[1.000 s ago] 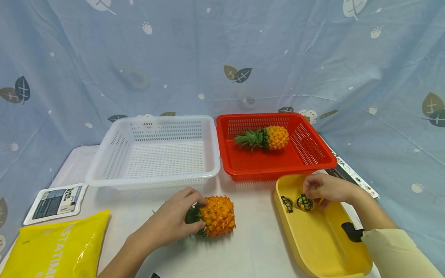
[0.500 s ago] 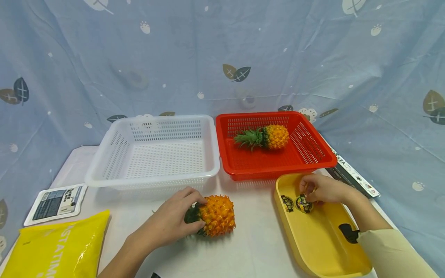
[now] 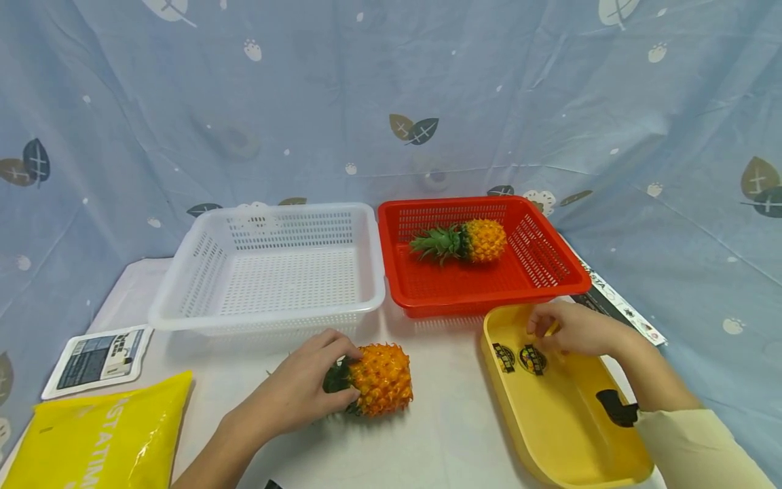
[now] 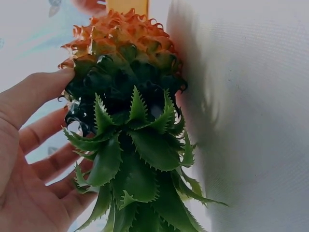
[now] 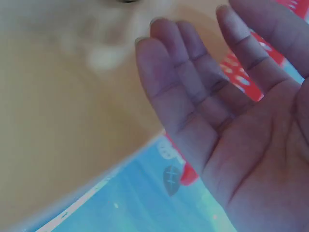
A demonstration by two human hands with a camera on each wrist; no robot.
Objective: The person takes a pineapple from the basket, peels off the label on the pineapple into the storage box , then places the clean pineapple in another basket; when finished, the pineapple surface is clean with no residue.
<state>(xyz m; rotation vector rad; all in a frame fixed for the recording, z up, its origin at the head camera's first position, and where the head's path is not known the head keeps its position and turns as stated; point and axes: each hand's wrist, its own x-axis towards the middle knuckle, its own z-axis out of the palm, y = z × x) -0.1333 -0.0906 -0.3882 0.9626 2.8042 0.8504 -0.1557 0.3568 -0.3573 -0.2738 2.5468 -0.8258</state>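
My left hand (image 3: 314, 380) grips an orange pineapple (image 3: 385, 379) lying on the white table, its thumb and fingers on either side near the leafy end. In the left wrist view the green crown (image 4: 137, 174) points back past the palm. Over the far end of the yellow tray (image 3: 580, 435) is my right hand (image 3: 571, 329), fingers bent downward near a round black label (image 3: 533, 360). Beside that lies a second black label (image 3: 504, 358). In the right wrist view the right fingers (image 5: 159, 72) are loosely bent, with nothing seen between them; the thumb tip is out of frame.
Behind the hands stand a white basket (image 3: 293, 319) and a red basket (image 3: 464, 304), the red one holding a smaller yellow pineapple (image 3: 485, 240). At the left lie a yellow packet (image 3: 104, 435) and a white-edged pouch (image 3: 100, 360). A printed strip (image 3: 623, 302) lies far right.
My right hand has shifted slightly over the tray, its fingers bending lower by the round label and then lifting a little. The left hand and the pineapple it grips have stayed in place.
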